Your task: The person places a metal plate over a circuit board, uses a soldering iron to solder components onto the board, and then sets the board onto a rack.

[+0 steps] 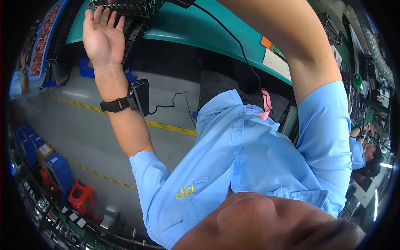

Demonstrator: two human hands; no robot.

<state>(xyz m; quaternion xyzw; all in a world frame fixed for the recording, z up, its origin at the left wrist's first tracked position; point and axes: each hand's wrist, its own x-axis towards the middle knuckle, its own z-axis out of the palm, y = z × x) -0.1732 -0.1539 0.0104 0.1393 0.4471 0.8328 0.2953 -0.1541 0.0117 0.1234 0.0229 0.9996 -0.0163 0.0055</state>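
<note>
In the head view, the person's bare left hand (104,43) is raised at the upper left, palm toward the camera and thumb on the outer side. Its grip is spread, the fingers a little apart and slightly bent, with nothing held in the palm. The fingertips reach just beside a row of upright green circuit boards in a dark frame (129,8) at the top edge; whether they touch it cannot be told. A black strap with a boxy black device (141,98) circles the left wrist, and a thin dark wire runs from it.

The bare right arm (287,25) crosses over the smooth teal desk (187,50) and leaves through the top edge; the right hand is out of sight, so its grip cannot be told.

A black cable (233,35) drops from the desk toward the person's waist, near a pink strip (266,104). On the desk, beside the right arm, lies a flat whitish sheet (275,62). At the far left, well apart from the left hand, is a long blue tray (31,68) filled with small reddish pieces (46,35).
</note>
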